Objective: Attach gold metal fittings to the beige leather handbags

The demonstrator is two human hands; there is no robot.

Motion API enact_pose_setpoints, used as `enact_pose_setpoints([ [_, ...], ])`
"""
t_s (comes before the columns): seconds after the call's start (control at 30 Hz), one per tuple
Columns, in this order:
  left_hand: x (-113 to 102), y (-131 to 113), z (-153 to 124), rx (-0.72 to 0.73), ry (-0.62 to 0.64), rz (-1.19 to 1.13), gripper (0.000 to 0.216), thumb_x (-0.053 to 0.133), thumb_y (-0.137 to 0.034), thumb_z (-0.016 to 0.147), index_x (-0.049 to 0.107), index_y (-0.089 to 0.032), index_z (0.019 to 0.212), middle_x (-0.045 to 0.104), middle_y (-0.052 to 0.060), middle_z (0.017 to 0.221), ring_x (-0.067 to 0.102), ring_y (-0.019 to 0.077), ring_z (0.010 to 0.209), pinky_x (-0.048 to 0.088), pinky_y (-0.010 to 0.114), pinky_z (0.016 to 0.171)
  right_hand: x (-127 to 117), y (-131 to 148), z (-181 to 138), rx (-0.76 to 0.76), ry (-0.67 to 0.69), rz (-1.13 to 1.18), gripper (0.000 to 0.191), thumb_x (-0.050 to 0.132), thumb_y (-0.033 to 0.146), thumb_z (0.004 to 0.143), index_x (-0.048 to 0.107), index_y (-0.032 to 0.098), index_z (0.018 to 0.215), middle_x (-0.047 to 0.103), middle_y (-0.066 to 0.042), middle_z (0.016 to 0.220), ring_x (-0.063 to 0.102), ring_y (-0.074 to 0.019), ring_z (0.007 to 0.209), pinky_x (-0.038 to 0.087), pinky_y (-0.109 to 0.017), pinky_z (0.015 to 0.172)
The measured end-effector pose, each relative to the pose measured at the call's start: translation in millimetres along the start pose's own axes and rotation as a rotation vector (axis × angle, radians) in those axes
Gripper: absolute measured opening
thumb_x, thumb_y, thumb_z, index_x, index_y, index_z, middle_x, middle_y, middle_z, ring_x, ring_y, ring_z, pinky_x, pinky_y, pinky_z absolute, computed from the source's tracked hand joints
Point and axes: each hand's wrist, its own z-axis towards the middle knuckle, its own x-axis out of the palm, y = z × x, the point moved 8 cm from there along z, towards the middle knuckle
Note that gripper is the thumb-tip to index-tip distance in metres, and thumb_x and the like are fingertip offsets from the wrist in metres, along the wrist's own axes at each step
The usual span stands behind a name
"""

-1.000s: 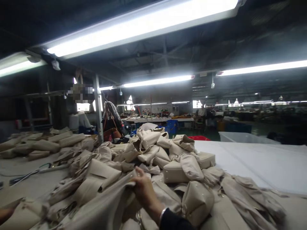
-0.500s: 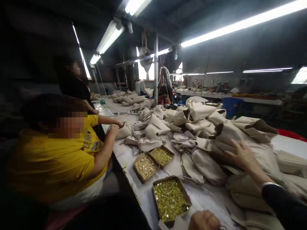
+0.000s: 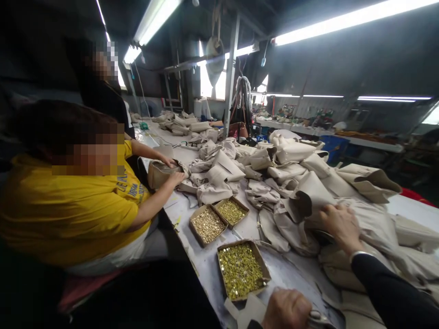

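Observation:
My right hand (image 3: 341,226), with a bracelet at the wrist and a dark sleeve, has its fingers closed on the edge of a beige bag (image 3: 313,194) in the heap. The bag's dark opening faces left. Low in the picture, my left hand (image 3: 288,307) is closed in a fist beside a greyish piece with a shiny metal part (image 3: 318,316); what lies inside the fist is hidden. Just left of that hand are beige cut pieces (image 3: 252,310) and a cardboard tray (image 3: 221,278) full of small yellow-gold metal bits.
Two more trays, one of gold bits (image 3: 208,224) and one of yellowish bits (image 3: 231,211), stand farther up the white table (image 3: 187,228). Beige bags (image 3: 222,169) are heaped along it. At left, a co-worker in yellow (image 3: 85,214) handles a bag (image 3: 159,173); another person stands behind.
My right hand has gone from spread above the heap to closed on a bag, whose opening has turned and risen. The co-worker's bag now shows its opening. The view has shifted slightly.

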Motion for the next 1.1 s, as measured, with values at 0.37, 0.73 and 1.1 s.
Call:
enact_pose_setpoints([
  [0.37,-44,9,24,-0.167,0.128,-0.320,0.034,0.051,-0.005,0.075,0.055,-0.020,0.105,0.067,0.004,0.084,0.063,0.0215,0.074,0.051,0.033,0.067,22,35,-28,-0.028,0.279,0.021,0.034,0.055,0.049,0.099,0.080,0.028,0.109,0.080,-0.010,0.109,0.073,-0.0258,0.099,0.048,-0.030,0.078],
  [0.73,-42,1,25,-0.153,0.095,-0.226,0.018,0.056,-0.015,0.077,0.053,-0.022,0.094,0.064,0.003,0.076,0.062,0.0209,0.066,0.043,0.034,0.058,32,50,-45,-0.160,0.420,0.165,0.035,0.053,0.039,0.100,0.080,0.018,0.103,0.079,-0.021,0.109,0.074,-0.0352,0.100,0.048,-0.036,0.076],
  [1.1,-33,1,23,-0.079,0.287,-0.150,0.007,0.066,-0.029,0.093,0.067,-0.024,0.096,0.067,0.006,0.076,0.065,0.0200,0.066,0.053,0.032,0.054,36,226,-146,-0.755,0.635,0.446,0.017,0.073,0.023,0.084,0.081,0.030,0.096,0.081,0.000,0.097,0.072,-0.0192,0.086,0.047,-0.025,0.073],
])
